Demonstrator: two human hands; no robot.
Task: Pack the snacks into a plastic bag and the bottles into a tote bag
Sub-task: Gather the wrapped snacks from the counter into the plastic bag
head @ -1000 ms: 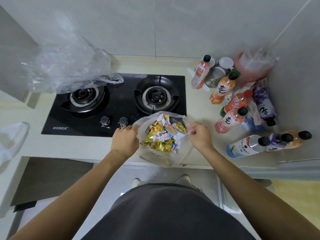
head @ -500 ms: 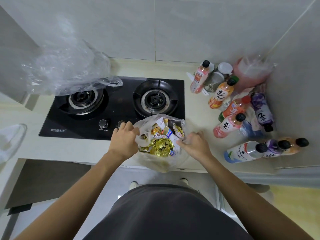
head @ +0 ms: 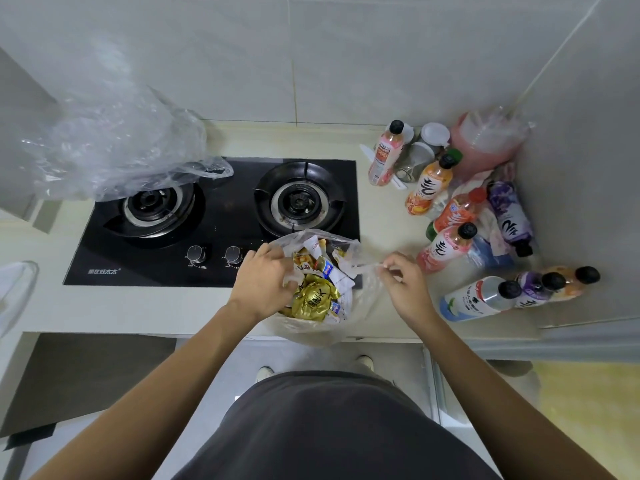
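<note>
Bottles point(head: 446, 252) crowd counter rt of snack bag point(head: 360, 292).

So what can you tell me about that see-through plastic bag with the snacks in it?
The clear, thin, crinkly plastic bag sits at the front edge of the pale counter, partly over the black stove. Its mouth is open and it holds shiny snack packets, one big gold one on top. The left hand grips its left rim; the right hand pinches its right edge.
</note>
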